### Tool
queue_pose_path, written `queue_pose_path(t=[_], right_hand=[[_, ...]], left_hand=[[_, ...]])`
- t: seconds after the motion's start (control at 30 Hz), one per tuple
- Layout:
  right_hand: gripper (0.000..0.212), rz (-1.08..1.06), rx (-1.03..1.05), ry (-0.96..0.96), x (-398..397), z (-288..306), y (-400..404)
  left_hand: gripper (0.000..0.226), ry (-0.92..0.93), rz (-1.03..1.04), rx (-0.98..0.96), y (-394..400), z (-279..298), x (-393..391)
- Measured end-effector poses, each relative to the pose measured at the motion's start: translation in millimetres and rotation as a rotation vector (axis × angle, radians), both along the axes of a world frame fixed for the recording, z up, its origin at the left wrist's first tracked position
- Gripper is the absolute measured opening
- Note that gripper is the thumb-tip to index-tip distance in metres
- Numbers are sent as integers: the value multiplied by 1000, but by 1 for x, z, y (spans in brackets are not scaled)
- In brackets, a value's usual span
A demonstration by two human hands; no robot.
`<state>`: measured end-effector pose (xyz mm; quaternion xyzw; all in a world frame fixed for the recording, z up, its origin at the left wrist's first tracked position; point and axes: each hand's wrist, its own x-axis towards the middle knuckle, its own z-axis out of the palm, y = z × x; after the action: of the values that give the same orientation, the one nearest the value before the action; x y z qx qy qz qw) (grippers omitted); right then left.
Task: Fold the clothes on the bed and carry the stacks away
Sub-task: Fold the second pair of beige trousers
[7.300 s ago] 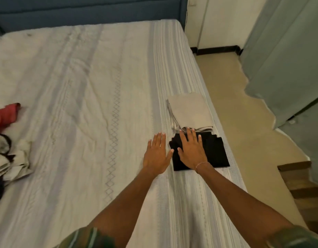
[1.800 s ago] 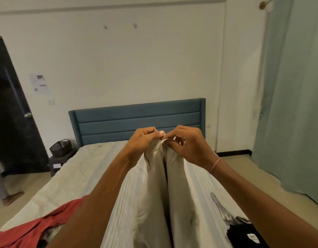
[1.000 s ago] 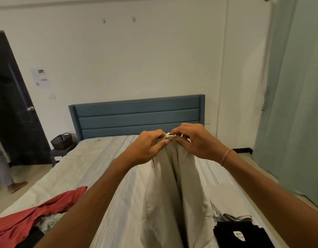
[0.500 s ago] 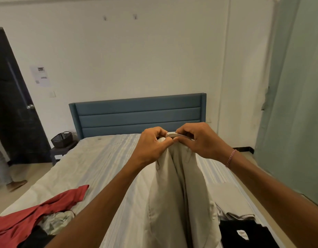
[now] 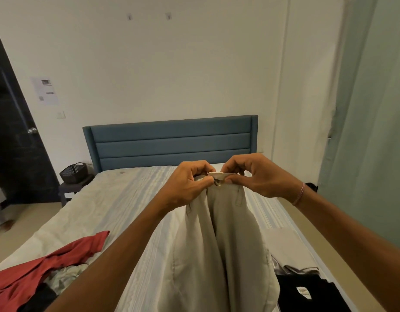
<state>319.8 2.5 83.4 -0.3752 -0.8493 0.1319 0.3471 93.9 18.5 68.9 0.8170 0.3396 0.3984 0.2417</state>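
head | beige trousers (image 5: 223, 255) hang from both hands | left hand (image 5: 187, 188), right hand (image 5: 255, 176) pinching waistband

White wall (image 5: 172, 64), blue padded headboard (image 5: 172, 140), dark door (image 5: 12, 131) left, pale green curtain (image 5: 374, 131) right.

Your left hand (image 5: 187, 185) and right hand (image 5: 255, 174) are raised in front of you, nearly touching, both arms stretched forward. Each grip pinches the waistband of the beige trousers (image 5: 221, 244) between curled fingers and thumb, knuckles up. A thread bracelet (image 5: 299, 194) circles your right wrist.
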Motion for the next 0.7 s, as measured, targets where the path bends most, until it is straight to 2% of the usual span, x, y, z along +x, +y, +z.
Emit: queue_pose_path(t=[0.3, 0.53, 0.7], right_hand=[[19, 40, 8, 20, -8, 3, -3], [12, -14, 91, -8, -11, -10, 1], [18, 27, -101, 90, -16, -15, 2]], left_hand=[[19, -187, -191, -341, -1, 0, -8], [17, -253, -156, -354, 2, -7, -8], [20, -220, -131, -291, 2, -4, -8]])
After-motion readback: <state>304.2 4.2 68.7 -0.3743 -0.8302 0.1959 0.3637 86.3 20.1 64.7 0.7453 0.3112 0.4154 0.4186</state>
